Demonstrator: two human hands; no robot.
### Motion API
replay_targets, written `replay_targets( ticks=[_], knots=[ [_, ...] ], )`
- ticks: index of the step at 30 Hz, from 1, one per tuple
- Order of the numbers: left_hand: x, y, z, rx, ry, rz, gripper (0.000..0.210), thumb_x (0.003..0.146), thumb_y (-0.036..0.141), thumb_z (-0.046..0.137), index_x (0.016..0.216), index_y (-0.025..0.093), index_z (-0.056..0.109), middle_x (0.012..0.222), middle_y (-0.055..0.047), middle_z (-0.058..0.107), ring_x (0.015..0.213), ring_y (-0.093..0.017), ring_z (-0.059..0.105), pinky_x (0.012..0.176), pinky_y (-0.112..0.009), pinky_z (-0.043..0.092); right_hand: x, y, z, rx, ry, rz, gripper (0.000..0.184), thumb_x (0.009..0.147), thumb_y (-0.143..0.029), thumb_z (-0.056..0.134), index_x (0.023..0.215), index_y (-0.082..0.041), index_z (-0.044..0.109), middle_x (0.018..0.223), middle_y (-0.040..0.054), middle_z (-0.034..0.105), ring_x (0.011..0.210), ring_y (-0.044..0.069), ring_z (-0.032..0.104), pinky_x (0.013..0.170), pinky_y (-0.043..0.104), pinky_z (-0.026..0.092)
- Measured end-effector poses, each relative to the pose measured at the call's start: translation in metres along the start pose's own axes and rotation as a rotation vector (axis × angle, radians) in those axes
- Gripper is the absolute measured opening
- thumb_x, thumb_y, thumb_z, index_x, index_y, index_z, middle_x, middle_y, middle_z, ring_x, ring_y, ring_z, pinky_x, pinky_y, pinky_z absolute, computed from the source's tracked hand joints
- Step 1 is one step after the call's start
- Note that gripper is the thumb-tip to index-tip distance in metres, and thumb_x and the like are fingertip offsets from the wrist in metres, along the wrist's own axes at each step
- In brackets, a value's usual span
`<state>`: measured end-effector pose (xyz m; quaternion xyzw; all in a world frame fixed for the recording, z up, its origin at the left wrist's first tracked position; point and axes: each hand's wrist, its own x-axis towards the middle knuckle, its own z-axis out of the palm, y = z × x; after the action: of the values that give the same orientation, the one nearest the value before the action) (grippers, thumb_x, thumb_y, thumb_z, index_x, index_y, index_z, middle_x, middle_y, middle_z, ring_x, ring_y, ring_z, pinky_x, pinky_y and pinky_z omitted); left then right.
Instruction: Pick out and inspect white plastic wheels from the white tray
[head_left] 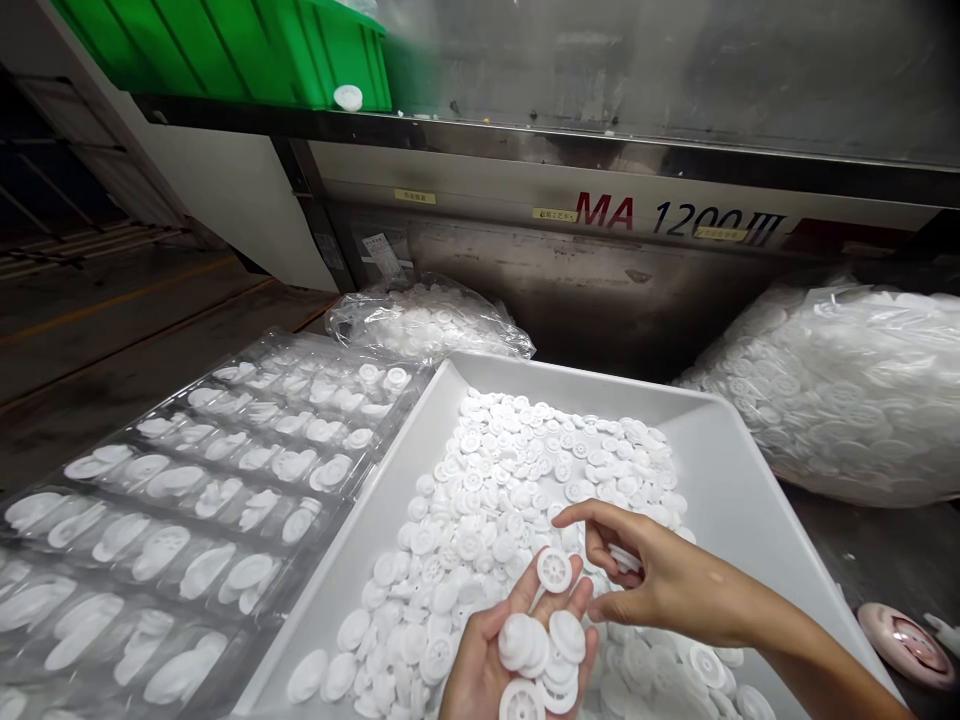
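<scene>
My left hand (517, 630) is cupped palm up over the grey bin (712, 470), cradling several small white plastic wheels (555, 570). One spoked wheel rests near its fingertips; the others are piled in the palm. Just to the right, my right hand (637, 565) has its index finger stretched out and its other fingers curled round a white piece (624, 560) that is partly hidden. Beneath both hands, many loose white wheels (480, 510) cover the bin floor.
On the left stands a clear compartment tray (225, 450) with white wheels in its cells. Filled plastic bags lie behind (435, 320) and to the right (855, 390). A green crate (225, 50) sits on the machine ledge, and a pink round object (906, 645) lies at lower right.
</scene>
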<state>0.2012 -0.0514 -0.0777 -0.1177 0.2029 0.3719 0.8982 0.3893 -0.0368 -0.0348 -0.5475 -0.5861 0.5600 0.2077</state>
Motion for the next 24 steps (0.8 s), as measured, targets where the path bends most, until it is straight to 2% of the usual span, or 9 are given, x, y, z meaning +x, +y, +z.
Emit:
replay_targets(
  ticks=[5, 11, 15, 17, 19, 21, 24],
  knots=[
    [0.002, 0.001, 0.000, -0.015, 0.022, -0.031, 0.040, 0.090, 0.027, 0.032, 0.105, 0.011, 0.066, 0.117, -0.015, 0.061, 0.110, -0.028, 0.057, 0.090, -0.039, 0.046, 0.000, 0.002, 0.000, -0.004, -0.015, -0.005, 0.049, 0.075, -0.012, 0.061, 0.117, -0.031, 0.046, 0.078, -0.0064, 0.037, 0.067, 0.009, 0.039, 0.060, 0.020, 0.035],
    [0.001, 0.001, -0.002, -0.007, 0.029, -0.017, 0.038, 0.088, 0.026, 0.035, 0.105, 0.012, 0.066, 0.118, -0.014, 0.061, 0.112, -0.027, 0.056, 0.093, -0.038, 0.044, 0.002, 0.002, -0.001, -0.017, -0.025, -0.021, 0.047, 0.076, -0.015, 0.063, 0.117, -0.030, 0.046, 0.077, -0.0059, 0.038, 0.068, 0.010, 0.040, 0.060, 0.020, 0.036],
    [-0.001, 0.002, 0.002, 0.017, 0.089, -0.039, 0.037, 0.087, 0.022, 0.036, 0.101, 0.012, 0.068, 0.116, -0.012, 0.064, 0.108, -0.025, 0.059, 0.094, -0.038, 0.042, 0.000, 0.001, 0.005, -0.069, 0.034, -0.022, 0.044, 0.081, -0.024, 0.062, 0.120, -0.032, 0.045, 0.078, -0.0052, 0.039, 0.068, 0.011, 0.040, 0.060, 0.022, 0.036],
    [-0.001, 0.001, 0.009, 0.062, 0.140, -0.071, 0.039, 0.086, 0.018, 0.033, 0.114, 0.009, 0.060, 0.113, -0.013, 0.066, 0.104, -0.024, 0.062, 0.093, -0.039, 0.042, -0.003, -0.002, 0.009, -0.107, 0.070, -0.029, 0.041, 0.082, -0.030, 0.062, 0.120, -0.034, 0.046, 0.080, -0.0046, 0.042, 0.071, 0.012, 0.043, 0.062, 0.023, 0.037],
    [-0.001, 0.000, 0.016, 0.104, 0.168, -0.055, 0.048, 0.086, 0.014, 0.029, 0.133, 0.007, 0.038, 0.113, -0.015, 0.066, 0.103, -0.023, 0.062, 0.094, -0.041, 0.040, -0.006, -0.007, 0.012, -0.135, 0.085, -0.048, 0.036, 0.083, -0.034, 0.062, 0.117, -0.036, 0.049, 0.088, -0.0036, 0.049, 0.079, 0.014, 0.047, 0.067, 0.024, 0.039],
    [-0.002, -0.002, 0.023, 0.103, 0.184, 0.002, 0.054, 0.088, 0.017, 0.027, 0.141, 0.007, 0.017, 0.115, -0.016, 0.065, 0.104, -0.023, 0.061, 0.096, -0.042, 0.038, -0.009, -0.013, 0.014, -0.183, 0.066, -0.104, 0.036, 0.082, -0.032, 0.063, 0.115, -0.037, 0.051, 0.099, -0.0042, 0.055, 0.087, 0.014, 0.051, 0.073, 0.024, 0.041],
    [-0.004, -0.003, 0.028, 0.080, 0.274, 0.011, 0.056, 0.090, 0.027, 0.033, 0.140, 0.008, 0.018, 0.115, -0.015, 0.065, 0.106, -0.024, 0.060, 0.096, -0.041, 0.037, -0.012, -0.020, 0.016, -0.316, -0.008, -0.173, 0.037, 0.077, -0.023, 0.069, 0.109, -0.034, 0.055, 0.101, -0.0064, 0.059, 0.089, 0.014, 0.055, 0.078, 0.024, 0.042]
  ],
)
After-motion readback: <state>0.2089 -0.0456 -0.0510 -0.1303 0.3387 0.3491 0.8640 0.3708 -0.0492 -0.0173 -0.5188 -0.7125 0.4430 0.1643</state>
